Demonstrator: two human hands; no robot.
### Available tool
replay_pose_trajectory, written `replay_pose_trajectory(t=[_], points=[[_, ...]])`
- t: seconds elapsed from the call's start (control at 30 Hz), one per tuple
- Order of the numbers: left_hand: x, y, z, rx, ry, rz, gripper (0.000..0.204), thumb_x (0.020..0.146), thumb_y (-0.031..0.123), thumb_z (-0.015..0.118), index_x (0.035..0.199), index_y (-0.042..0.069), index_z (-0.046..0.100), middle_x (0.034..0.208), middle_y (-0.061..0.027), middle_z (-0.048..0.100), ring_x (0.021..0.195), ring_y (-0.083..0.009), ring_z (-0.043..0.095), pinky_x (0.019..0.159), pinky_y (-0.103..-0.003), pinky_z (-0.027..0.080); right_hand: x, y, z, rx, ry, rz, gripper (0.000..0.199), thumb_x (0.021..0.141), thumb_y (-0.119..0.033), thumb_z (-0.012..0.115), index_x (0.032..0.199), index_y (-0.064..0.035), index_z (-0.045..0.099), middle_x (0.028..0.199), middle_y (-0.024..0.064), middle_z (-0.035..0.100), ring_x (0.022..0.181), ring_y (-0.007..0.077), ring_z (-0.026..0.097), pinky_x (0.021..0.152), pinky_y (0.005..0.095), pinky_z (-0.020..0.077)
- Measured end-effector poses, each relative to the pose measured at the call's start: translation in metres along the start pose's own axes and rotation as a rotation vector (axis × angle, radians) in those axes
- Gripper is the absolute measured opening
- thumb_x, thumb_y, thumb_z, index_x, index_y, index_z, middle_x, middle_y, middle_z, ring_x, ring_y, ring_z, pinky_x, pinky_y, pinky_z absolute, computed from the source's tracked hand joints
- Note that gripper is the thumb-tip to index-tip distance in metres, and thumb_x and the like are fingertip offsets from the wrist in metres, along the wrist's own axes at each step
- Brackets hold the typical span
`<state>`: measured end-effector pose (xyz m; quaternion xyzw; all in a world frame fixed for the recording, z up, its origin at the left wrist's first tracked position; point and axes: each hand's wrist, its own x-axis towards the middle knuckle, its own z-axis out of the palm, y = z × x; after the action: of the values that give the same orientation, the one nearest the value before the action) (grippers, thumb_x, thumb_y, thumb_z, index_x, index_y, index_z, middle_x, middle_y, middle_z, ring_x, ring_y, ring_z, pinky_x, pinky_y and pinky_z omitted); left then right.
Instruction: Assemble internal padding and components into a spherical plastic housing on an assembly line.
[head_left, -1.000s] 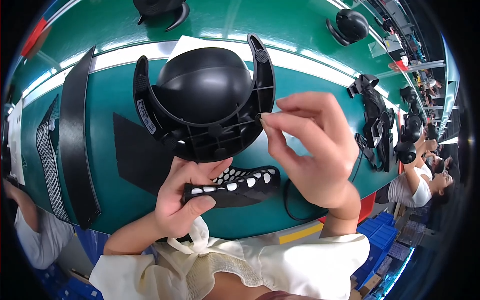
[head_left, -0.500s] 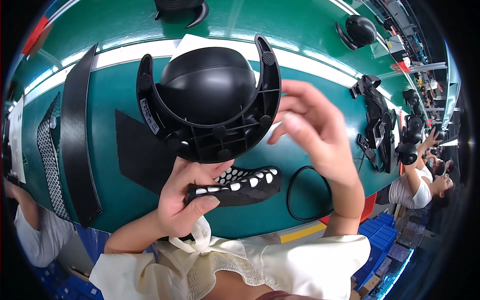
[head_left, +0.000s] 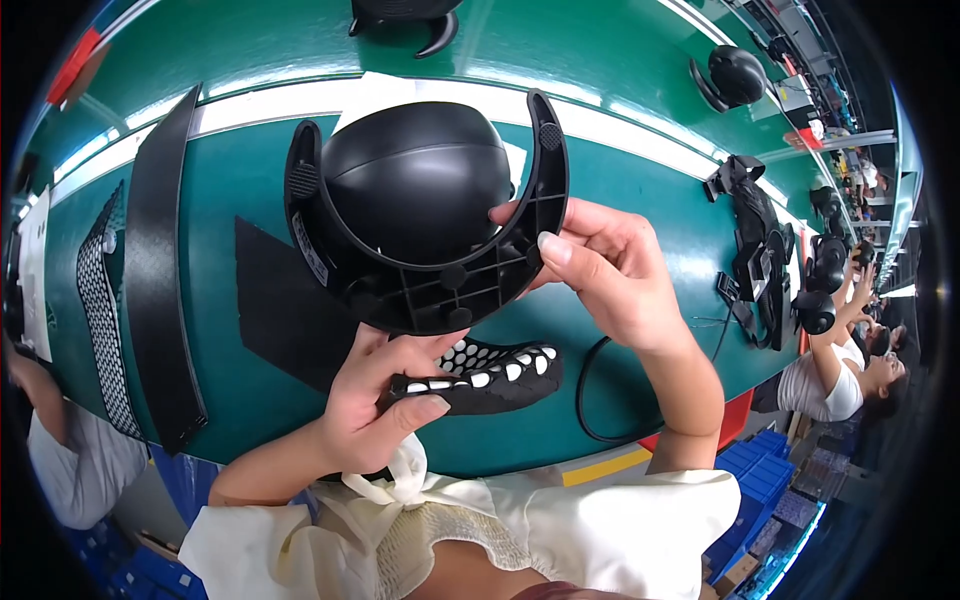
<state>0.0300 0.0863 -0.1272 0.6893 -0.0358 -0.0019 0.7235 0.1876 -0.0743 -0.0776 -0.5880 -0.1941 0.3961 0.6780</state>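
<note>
A glossy black dome (head_left: 415, 185) stands on the green table in front of me, with a crescent-shaped black frame (head_left: 450, 300) curving round its near side. The frame has ribs, round pads and two upturned ends. Gripping the frame's right arm is my right hand (head_left: 615, 275), thumb on the ribbed face and fingers partly behind. My left hand (head_left: 375, 405) is closed on a curved black padded piece (head_left: 505, 385), edged with white spots and lined with white-dotted mesh. Its upper fingers reach under the frame's bottom edge; whether they hold the frame too is hidden.
A black sheet (head_left: 280, 300), a long black strip (head_left: 160, 270) and a mesh strip (head_left: 97, 310) lie left. A black loop (head_left: 585, 400) and black straps (head_left: 765, 250) lie right. Another dome (head_left: 738, 75) stands far right. Co-workers sit at both sides.
My right hand, apart from the frame's side before, has closed on its right arm. The frame has tilted slightly and shifted right. The left hand keeps its hold.
</note>
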Motion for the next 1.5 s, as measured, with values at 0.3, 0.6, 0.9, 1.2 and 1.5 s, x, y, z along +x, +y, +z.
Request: replay_pose_trajectory(t=[0.3, 0.6, 0.9, 1.2, 1.5], points=[[0.007, 0.002, 0.002, 0.042, 0.015, 0.067, 0.015, 0.077, 0.014, 0.058, 0.086, 0.003, 0.054, 0.108, -0.0115, 0.045, 0.096, -0.0201, 0.037, 0.087, -0.030, 0.029, -0.003, 0.011, 0.011, -0.049, -0.023, -0.052, 0.058, 0.069, -0.005, 0.069, 0.113, -0.0035, 0.031, 0.099, 0.0039, 0.051, 0.085, 0.0077, 0.049, 0.071, 0.0216, 0.0400], [0.006, 0.004, 0.002, 0.124, 0.045, 0.061, 0.014, 0.078, 0.014, 0.058, 0.085, 0.004, 0.051, 0.094, -0.0080, 0.038, 0.085, -0.0189, 0.038, 0.077, -0.027, 0.032, 0.002, 0.002, 0.028, -0.257, 0.049, 0.028, 0.046, 0.064, -0.001, 0.071, 0.100, -0.0028, 0.042, 0.089, 0.0025, 0.053, 0.075, 0.0073, 0.054, 0.063, 0.0206, 0.0455], [0.005, 0.013, 0.005, 0.001, 0.145, -0.015, 0.021, 0.080, 0.024, 0.057, 0.082, 0.004, 0.050, 0.084, -0.0041, 0.039, 0.079, -0.0134, 0.037, 0.072, -0.024, 0.030, 0.001, -0.008, 0.030, -0.288, 0.048, 0.049, 0.041, 0.063, -0.001, 0.071, 0.095, -0.0005, 0.045, 0.086, 0.0052, 0.055, 0.074, 0.0080, 0.055, 0.061, 0.0196, 0.0462], [0.001, 0.007, 0.010, -0.017, 0.146, 0.002, 0.019, 0.082, 0.021, 0.055, 0.086, 0.004, 0.050, 0.083, -0.0038, 0.037, 0.078, -0.0135, 0.037, 0.072, -0.024, 0.031, 0.001, -0.003, 0.036, -0.283, 0.088, 0.132, 0.039, 0.061, 0.000, 0.071, 0.090, -0.0009, 0.045, 0.081, 0.0052, 0.056, 0.067, 0.0086, 0.055, 0.059, 0.0215, 0.0475], [0.008, 0.010, 0.009, 0.065, 0.162, 0.107, 0.015, 0.082, 0.014, 0.054, 0.086, 0.001, 0.048, 0.096, -0.0096, 0.040, 0.080, -0.0147, 0.043, 0.068, -0.024, 0.036, -0.002, 0.000, 0.026, -0.060, 0.037, 0.052, 0.024, 0.082, -0.017, 0.054, 0.095, 0.0020, 0.048, 0.075, 0.0080, 0.058, 0.064, 0.0131, 0.058, 0.052, 0.0249, 0.0499]])
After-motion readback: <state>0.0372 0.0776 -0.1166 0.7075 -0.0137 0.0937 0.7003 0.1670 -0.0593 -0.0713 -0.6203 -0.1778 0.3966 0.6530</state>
